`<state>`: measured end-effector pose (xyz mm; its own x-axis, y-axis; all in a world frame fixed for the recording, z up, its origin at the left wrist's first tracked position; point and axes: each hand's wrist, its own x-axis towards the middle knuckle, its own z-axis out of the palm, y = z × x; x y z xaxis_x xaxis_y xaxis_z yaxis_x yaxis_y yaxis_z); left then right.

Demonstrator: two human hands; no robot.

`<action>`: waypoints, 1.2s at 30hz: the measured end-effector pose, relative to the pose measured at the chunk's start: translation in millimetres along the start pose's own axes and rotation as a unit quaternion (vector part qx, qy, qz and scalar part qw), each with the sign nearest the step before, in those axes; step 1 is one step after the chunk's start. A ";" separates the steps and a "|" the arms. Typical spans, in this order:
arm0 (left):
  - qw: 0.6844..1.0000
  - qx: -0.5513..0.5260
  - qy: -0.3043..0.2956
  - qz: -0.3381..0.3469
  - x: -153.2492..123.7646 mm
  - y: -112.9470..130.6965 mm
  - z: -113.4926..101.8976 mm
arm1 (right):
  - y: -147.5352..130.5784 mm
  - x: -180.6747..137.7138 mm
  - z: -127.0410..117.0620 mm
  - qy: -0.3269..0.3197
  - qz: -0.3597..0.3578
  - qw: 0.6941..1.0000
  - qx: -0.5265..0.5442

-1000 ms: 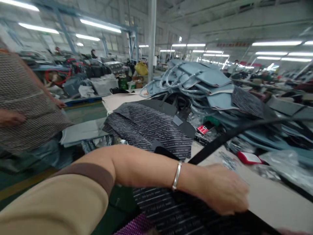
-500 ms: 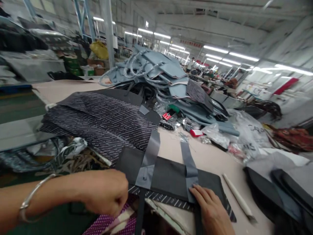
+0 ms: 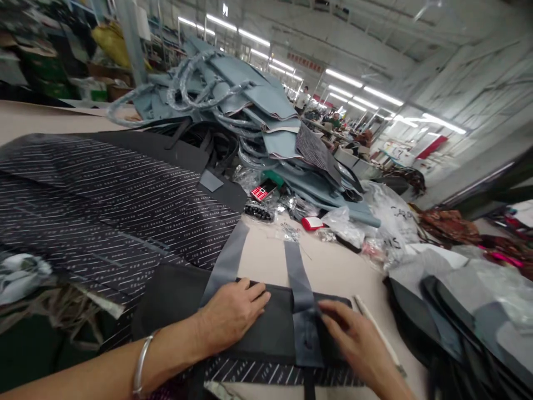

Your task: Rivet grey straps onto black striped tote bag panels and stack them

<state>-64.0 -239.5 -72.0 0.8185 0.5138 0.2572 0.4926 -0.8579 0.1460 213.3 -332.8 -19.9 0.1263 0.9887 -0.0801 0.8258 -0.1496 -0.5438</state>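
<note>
A dark grey bag panel [image 3: 270, 328] with two grey straps [image 3: 297, 278] lies on the beige table [image 3: 333, 272] near the front edge. My left hand [image 3: 231, 314], with a silver bracelet on the wrist, lies flat on the panel with its fingers stretched out. My right hand [image 3: 358, 344] rests on the panel's right end beside the right strap, fingers extended onto the fabric. Under the panel lies black fabric with white dashed lines [image 3: 108, 194], which spreads out to the left.
A tall heap of light blue bags [image 3: 250, 105] with handles stands at the back. Small hardware, plastic bags [image 3: 345, 222] and a red and black item [image 3: 260, 193] lie behind the panel. A pale stick [image 3: 377, 330] lies to the right. Dark pieces [image 3: 453, 328] are stacked at right.
My left hand has moved from a fist off the table's front edge onto the panel and opened flat. My right hand shifted slightly right. The view tilted down and closer.
</note>
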 end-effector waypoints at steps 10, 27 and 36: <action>0.997 -0.034 0.062 0.002 -0.4 -2.0 6.2 | -17.6 183.4 39.1 0.043 0.002 0.998 0.055; 0.997 -0.080 -0.021 0.001 -0.3 -5.6 -3.2 | -66.0 239.3 53.0 -0.016 -0.008 0.999 -0.038; 0.998 -0.069 -0.001 -0.004 -6.6 -4.2 -2.4 | -63.3 137.9 40.4 -0.131 -0.050 0.976 0.168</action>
<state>-72.2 -239.3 -72.0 0.8148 0.5212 0.2539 0.4542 -0.8460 0.2793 156.3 -186.9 -30.3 -0.1264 0.9718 -0.1991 0.5949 -0.0863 -0.7992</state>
